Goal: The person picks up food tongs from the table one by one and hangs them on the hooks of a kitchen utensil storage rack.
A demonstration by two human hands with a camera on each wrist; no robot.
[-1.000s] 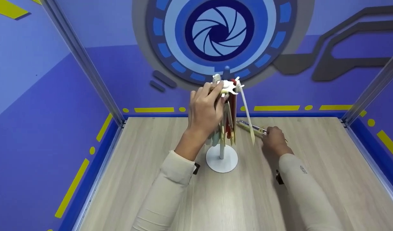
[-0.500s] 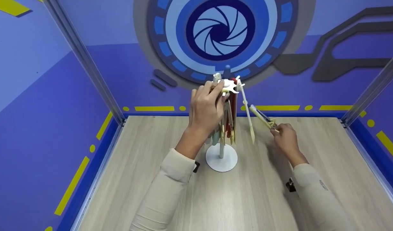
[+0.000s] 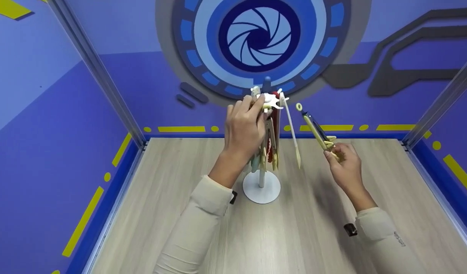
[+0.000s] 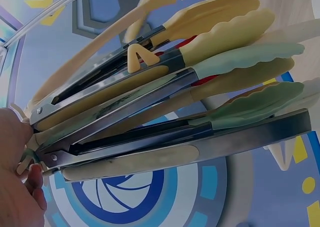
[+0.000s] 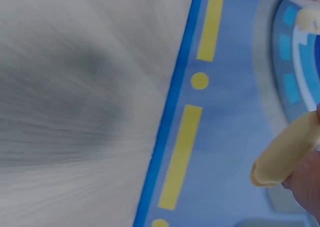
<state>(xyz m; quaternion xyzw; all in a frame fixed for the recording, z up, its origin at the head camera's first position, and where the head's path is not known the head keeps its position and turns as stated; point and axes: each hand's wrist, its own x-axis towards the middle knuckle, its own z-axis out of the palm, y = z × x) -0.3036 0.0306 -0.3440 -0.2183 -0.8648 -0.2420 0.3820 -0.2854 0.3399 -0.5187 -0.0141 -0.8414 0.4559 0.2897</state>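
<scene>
A white utensil stand (image 3: 269,192) rises from a round base, with a hooked top. My left hand (image 3: 243,127) grips it near that top, fingers curled at the hooks. From the hooks hang several tongs, seen close in the left wrist view: a green-tipped pair (image 4: 255,107) and a yellow-tipped pair (image 4: 227,34). My right hand (image 3: 347,167) pinches another pair of tongs (image 3: 313,129) by its yellow head. These tongs tilt up and leftward, their ring end toward the stand but apart from it. The right wrist view catches only a pale yellow tip (image 5: 285,152) beside the fingers.
A slim cream utensil (image 3: 292,131) hangs off the stand's right side, between it and the held tongs. The wood-grain table (image 3: 302,236) ends at a blue patterned wall (image 3: 134,83) behind. Metal posts (image 3: 100,76) stand at the corners.
My right hand has lifted the tongs from the table and swung their ring end upward, level with the hooks. The left hand has stayed at the stand's top.
</scene>
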